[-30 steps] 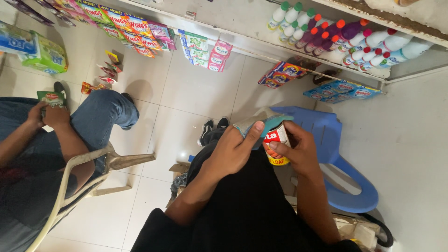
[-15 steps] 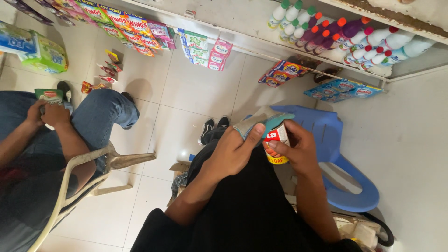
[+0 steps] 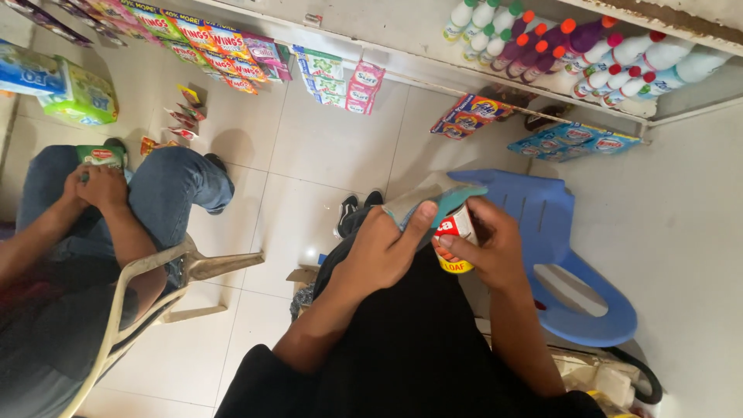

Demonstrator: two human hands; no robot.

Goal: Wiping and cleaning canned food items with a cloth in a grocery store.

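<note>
Above the lap, the right hand (image 3: pixel 489 249) grips a tilted can (image 3: pixel 454 236), top toward the shelves; the left hand (image 3: pixel 385 248) presses a teal cloth (image 3: pixel 441 197) against it.

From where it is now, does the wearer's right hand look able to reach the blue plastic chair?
Probably yes: the blue plastic chair stands right beside the right hand, nothing between, though that hand holds a red-and-yellow can.

Red-and-yellow labelled can (image 3: pixel 454 241) and teal pouch (image 3: pixel 433 203) held over lap. Colourful sachets (image 3: pixel 224 58) lined along floor by shelf; capped bottles (image 3: pixel 573 50) upper right; green packet (image 3: pixel 101 156) at left.
</note>
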